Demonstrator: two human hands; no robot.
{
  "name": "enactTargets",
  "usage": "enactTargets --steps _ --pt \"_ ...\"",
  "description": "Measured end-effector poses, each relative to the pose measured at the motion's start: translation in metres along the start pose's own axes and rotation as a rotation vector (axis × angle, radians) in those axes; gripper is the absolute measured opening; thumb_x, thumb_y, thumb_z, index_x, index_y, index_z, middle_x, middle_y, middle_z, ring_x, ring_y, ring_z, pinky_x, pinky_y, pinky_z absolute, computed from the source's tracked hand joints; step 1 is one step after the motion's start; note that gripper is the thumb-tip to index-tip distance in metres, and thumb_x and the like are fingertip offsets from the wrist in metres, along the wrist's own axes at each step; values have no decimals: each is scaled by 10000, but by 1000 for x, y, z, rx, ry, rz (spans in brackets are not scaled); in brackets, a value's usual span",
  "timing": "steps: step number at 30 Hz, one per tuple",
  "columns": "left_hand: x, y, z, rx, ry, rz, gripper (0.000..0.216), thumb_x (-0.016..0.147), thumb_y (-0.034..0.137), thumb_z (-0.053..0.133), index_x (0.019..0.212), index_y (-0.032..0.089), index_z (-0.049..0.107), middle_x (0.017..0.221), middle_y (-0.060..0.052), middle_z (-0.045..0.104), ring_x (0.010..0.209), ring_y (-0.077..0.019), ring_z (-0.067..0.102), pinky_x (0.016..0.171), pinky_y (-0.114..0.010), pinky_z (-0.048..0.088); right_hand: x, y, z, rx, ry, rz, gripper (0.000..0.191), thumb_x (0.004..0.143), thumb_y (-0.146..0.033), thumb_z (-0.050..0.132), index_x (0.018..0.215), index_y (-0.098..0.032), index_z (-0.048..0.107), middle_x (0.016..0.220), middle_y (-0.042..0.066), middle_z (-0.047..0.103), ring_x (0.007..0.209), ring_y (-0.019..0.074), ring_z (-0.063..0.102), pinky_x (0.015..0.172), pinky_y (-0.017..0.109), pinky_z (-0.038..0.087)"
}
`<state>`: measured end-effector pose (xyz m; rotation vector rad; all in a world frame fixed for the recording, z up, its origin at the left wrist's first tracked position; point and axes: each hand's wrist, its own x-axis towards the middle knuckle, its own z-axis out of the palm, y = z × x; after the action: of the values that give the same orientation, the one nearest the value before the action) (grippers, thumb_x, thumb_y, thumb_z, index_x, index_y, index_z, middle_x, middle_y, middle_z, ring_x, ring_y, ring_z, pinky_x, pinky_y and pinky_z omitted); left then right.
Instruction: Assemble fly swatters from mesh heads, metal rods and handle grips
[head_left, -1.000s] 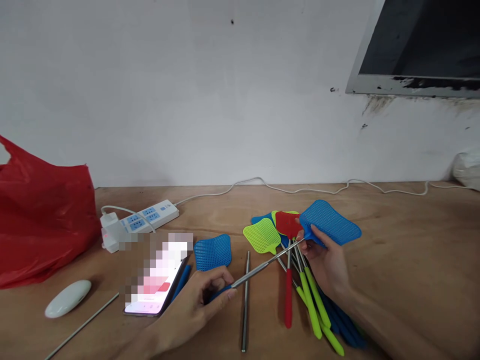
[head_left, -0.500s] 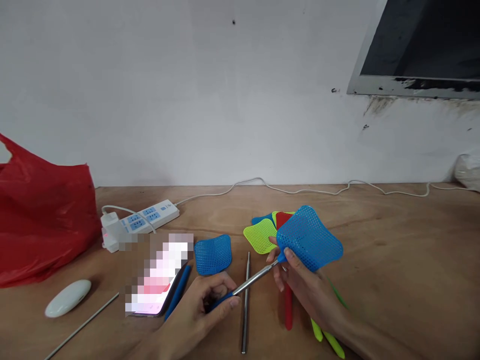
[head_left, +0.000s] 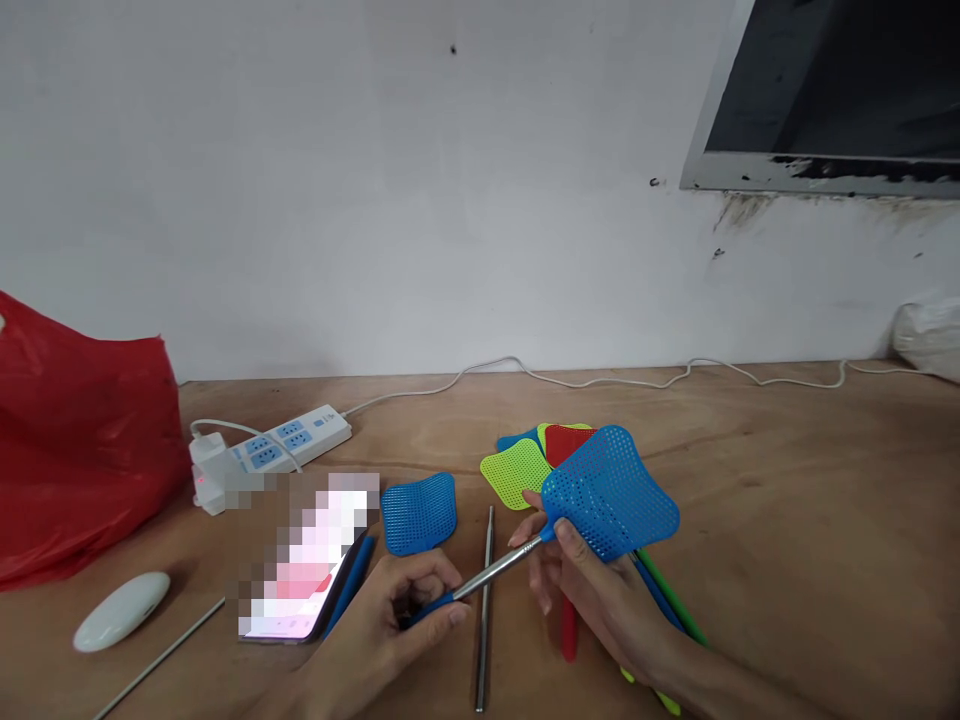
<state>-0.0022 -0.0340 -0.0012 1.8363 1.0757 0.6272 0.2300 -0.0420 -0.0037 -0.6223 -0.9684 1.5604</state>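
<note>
Between my two hands is a blue fly swatter with a perforated head and a silver metal shaft. My left hand is closed around its blue handle. My right hand pinches the neck where the shaft meets the head. Beneath the shaft, a loose metal rod lies on the table. A separate blue swatter head rests flat just beyond my left hand. Behind my right hand lies a pile of swatters, with a yellow-green head and a red head showing; their handles are partly hidden under my right arm.
On the left are a red plastic bag, a white power strip with a plug in it, a phone with a blurred screen, a blue handle and a white oval object. A white cable runs along the wall.
The whole view has shifted slightly. My hands keep the same hold on the blue swatter, and a blue and a green handle show more beside my right wrist.
</note>
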Motion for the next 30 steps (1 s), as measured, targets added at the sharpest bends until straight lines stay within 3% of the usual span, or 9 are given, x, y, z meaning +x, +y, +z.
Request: enactTargets --steps 7,11,14,18,21,25,30 --pt "2 1 5 13 10 -44 429 909 616 513 851 201 603 636 69 318 588 -123 336 531 -240 280 9 -5 -3 -36 13 43 364 860 -500 690 1097 -225 722 899 62 711 620 128 594 498 231 472" --pt "-1 -1 7 135 -8 -51 424 938 599 478 956 218 664 768 9 540 749 -171 510 668 -269 404 17 -11 -10 -14 233 -73 341 825 -488 733 1033 -217 744 814 33 704 598 117 581 493 215 468" --pt "-4 -7 6 166 12 -59 446 951 606 438 1077 244 666 831 -14 617 824 -205 576 750 -302 458 21 -11 -16 -19 342 -135 355 798 -494 755 1022 -218 749 768 18 694 561 110 557 486 219 461" --pt "-5 -16 3 179 79 -63 465 937 618 443 1164 269 650 1061 -47 672 974 -244 603 856 -332 480 20 -6 -17 -41 303 -121 340 800 -480 753 1032 -231 739 812 22 697 636 144 617 516 240 485" --pt "-3 -23 3 186 74 -65 453 935 605 460 1204 282 631 1094 -42 678 1017 -254 595 926 -357 468 18 -5 -15 -37 262 -104 325 825 -476 726 1022 -217 735 840 36 702 656 154 630 539 258 499" --pt "-2 -25 6 199 37 -51 457 949 603 442 1185 263 637 1013 -50 673 938 -242 598 844 -339 498 18 -10 -12 -41 234 -98 298 840 -472 713 1001 -222 734 848 41 714 653 162 631 561 280 504" --pt "-7 -9 7 166 30 8 380 971 558 453 1117 289 677 1017 -17 691 928 -220 595 796 -287 490 16 -16 -5 -100 108 -36 276 796 -418 773 1013 -251 739 917 50 729 752 191 653 605 294 514"
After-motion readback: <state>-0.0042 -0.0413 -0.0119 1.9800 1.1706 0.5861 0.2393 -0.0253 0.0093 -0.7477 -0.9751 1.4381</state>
